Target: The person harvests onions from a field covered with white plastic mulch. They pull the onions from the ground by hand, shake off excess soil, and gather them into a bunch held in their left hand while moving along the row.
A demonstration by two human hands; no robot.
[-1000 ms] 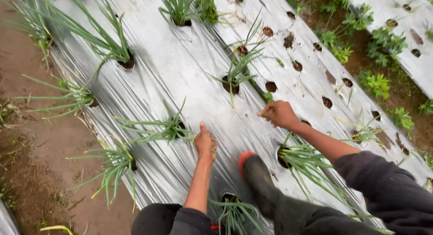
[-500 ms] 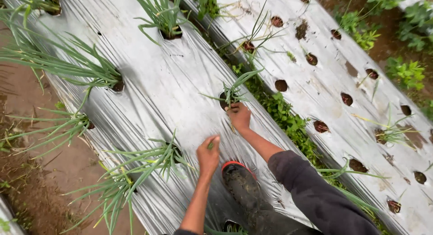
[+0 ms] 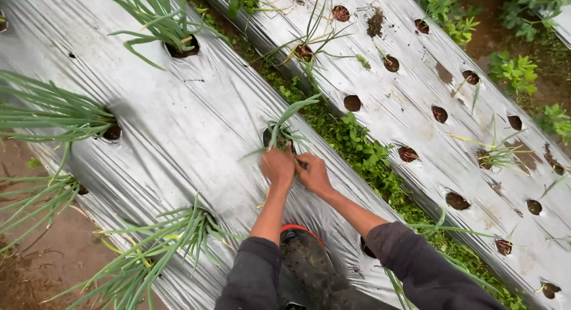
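While both hands meet at the planting hole [image 3: 275,137], the green onion clump [image 3: 284,127] rises just beyond them, leaves leaning far-right; left hand [image 3: 278,166] and right hand [image 3: 313,174] pinch together at its base, equally near.

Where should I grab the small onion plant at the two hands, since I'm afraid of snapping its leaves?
Probably low down, at the base of the small onion plant where the stalks bunch at the hole in the silver plastic sheet. Come from the near side, as the left hand and right hand do: the leaves fan up and away.
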